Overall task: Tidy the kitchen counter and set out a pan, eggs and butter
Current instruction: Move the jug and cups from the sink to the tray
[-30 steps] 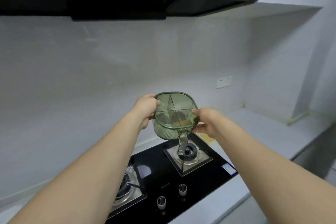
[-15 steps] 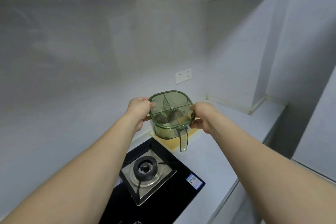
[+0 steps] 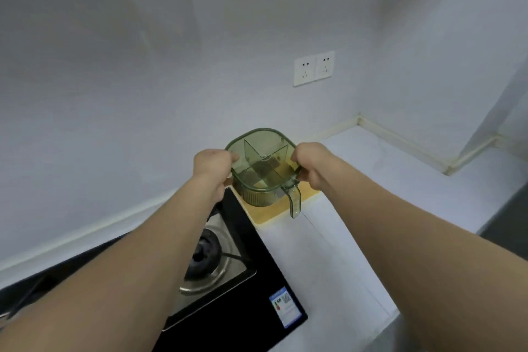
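Note:
A green see-through container (image 3: 264,168) with inner dividers and a handle pointing toward me is held between both hands. My left hand (image 3: 213,166) grips its left rim and my right hand (image 3: 310,163) grips its right rim. The container is just above or on a yellow mat (image 3: 285,213) on the white counter (image 3: 343,251), right of the stove; I cannot tell whether it touches. No pan, eggs or butter are in view.
A black gas stove (image 3: 243,280) with a steel burner (image 3: 208,254) lies at lower left, partly under my left arm. A double wall socket (image 3: 313,68) is above the counter. The counter runs right into a wall corner (image 3: 358,118).
The container has moved right, from above the burner to over the yellow mat, and lower. My view has swung right and down; the range hood has left the frame.

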Motion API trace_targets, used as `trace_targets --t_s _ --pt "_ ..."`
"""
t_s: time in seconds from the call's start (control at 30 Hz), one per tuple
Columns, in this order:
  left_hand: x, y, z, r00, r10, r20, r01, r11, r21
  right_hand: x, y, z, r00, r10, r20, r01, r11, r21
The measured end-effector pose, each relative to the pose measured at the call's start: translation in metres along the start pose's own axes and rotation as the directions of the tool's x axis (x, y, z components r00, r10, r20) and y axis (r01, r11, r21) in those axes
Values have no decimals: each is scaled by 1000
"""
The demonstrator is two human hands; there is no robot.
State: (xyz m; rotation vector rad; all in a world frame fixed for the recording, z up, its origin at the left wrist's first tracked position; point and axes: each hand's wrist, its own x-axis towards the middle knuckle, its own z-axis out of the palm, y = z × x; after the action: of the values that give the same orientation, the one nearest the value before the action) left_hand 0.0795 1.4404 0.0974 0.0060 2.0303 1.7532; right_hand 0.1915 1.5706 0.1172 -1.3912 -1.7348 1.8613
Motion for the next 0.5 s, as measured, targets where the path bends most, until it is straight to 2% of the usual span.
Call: trace_targets --t_s 0.1,0.2,0.37,0.5 --pt "27 -14 21 995 -81 -66 76 995 -71 52 -9 3 998 -25 51 31 993 -117" --pt "44 -28 37 981 -153 -118 134 978 -157 96 -17 13 982 -112 153 153 945 -288" --pt "67 -61 61 929 -310 -203 234 915 -328 144 -17 30 920 -228 319 367 785 -499" --pt "91 -85 74 892 -371 -256 260 887 -382 185 -2 44 877 -209 433 449 681 -578"
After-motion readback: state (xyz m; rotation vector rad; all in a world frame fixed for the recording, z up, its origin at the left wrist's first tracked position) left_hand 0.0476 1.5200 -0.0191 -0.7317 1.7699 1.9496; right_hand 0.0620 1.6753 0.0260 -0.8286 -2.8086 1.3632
